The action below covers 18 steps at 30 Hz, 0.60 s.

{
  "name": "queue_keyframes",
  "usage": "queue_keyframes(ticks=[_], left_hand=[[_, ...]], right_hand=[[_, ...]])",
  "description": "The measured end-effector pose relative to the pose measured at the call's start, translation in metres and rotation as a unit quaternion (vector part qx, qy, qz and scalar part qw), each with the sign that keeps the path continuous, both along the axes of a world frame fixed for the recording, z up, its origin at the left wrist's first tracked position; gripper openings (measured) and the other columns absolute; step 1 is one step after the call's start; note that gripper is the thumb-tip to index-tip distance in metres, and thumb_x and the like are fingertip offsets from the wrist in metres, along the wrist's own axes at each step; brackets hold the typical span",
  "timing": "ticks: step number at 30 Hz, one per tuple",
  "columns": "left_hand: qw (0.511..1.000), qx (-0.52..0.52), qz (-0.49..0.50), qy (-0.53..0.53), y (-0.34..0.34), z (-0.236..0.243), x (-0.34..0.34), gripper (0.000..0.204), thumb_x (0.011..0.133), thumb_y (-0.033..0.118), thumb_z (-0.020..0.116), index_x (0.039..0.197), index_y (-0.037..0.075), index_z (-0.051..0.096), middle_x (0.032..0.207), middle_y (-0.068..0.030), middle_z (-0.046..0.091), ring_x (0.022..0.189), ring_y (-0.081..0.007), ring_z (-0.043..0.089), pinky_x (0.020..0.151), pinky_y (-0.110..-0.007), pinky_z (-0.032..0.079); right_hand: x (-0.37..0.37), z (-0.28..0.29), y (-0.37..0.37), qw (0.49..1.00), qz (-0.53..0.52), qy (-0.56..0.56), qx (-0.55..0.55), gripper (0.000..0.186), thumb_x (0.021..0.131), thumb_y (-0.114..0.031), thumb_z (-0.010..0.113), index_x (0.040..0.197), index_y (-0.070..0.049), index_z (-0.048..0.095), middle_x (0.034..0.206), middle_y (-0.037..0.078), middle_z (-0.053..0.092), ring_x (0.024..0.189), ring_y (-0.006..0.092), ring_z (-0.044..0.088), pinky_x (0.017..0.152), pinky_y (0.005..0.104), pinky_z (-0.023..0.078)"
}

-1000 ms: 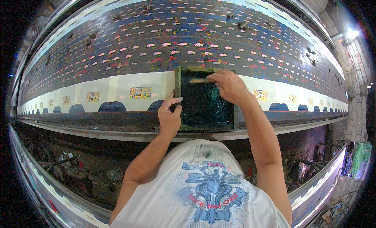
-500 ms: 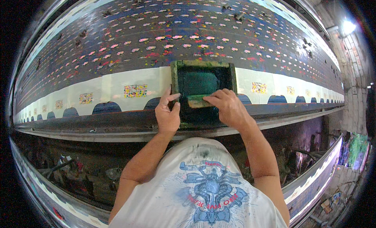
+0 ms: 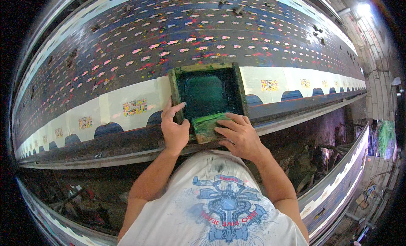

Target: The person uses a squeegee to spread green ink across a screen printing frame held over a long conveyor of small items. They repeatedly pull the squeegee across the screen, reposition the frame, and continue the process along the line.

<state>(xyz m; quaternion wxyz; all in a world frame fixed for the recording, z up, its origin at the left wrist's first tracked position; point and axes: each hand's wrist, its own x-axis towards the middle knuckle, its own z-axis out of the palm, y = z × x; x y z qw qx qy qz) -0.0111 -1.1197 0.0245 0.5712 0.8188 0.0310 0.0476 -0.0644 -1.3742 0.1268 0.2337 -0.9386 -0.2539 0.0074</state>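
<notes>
A small wooden screen-printing frame (image 3: 174,87) with a dark green mesh lies across a strip of pale fabric pieces (image 3: 211,67) on the long table. My left hand (image 3: 175,129) grips the frame's left side, one finger reaching over the rim and the thumb bent near the front corner. My right hand (image 3: 243,136) holds a green-stained squeegee (image 3: 207,127), fingers laid over its top and right end. The squeegee rests tilted at the frame's near end, covering part of the near rim. Its blade edge is not plainly visible.
Printed multicoloured patches (image 3: 135,107) repeat along the pale strip on both sides. Beyond it, the dark tabletop (image 3: 169,32) carries rows of small paint marks and several dark lumps. A metal rail (image 3: 287,122) edges the table in front of me. Another long table (image 3: 338,191) stands lower right.
My right hand has drawn the squeegee toward me, from mid-frame to the near end, and it has leaned flatter. My left hand keeps to the frame's left side. The view has turned slightly.
</notes>
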Motion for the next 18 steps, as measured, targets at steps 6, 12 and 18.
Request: queue_keyframes(ticks=[6, 12, 18], left_hand=[[1.000, -0.021, 0.007, 0.015, -0.002, 0.003, 0.002, 0.047, 0.078, -0.014, 0.070, 0.118, 0.007, 0.083, 0.173, -0.0315, 0.049, 0.164, -0.0416, 0.046, 0.135, -0.046, 0.033], [0.995, -0.096, 0.023, -0.029, -0.038, 0.014, 0.004, 0.035, 0.079, -0.015, 0.069, 0.108, 0.001, 0.078, 0.174, -0.0298, 0.049, 0.164, -0.0393, 0.045, 0.134, -0.046, 0.031], [0.992, -0.123, 0.038, -0.008, -0.135, 0.012, 0.006, 0.033, 0.078, -0.017, 0.068, 0.107, -0.004, 0.076, 0.176, -0.0276, 0.048, 0.161, -0.0339, 0.050, 0.132, -0.044, 0.034]], right_hand=[[-0.022, -0.031, -0.038, 0.960, -0.237, -0.045, 0.140, 0.045, 0.089, -0.011, 0.088, 0.133, -0.010, 0.079, 0.144, 0.018, 0.072, 0.142, 0.0426, 0.063, 0.119, 0.0543, 0.051], [-0.035, -0.051, -0.092, 0.852, -0.300, 0.109, 0.414, 0.036, 0.102, -0.014, 0.081, 0.136, -0.003, 0.078, 0.141, 0.017, 0.075, 0.136, 0.0317, 0.069, 0.116, 0.0422, 0.053], [-0.038, -0.061, -0.177, 0.877, -0.290, 0.053, 0.379, 0.034, 0.100, -0.012, 0.081, 0.133, -0.005, 0.080, 0.138, 0.017, 0.079, 0.140, 0.0362, 0.067, 0.123, 0.0481, 0.047]])
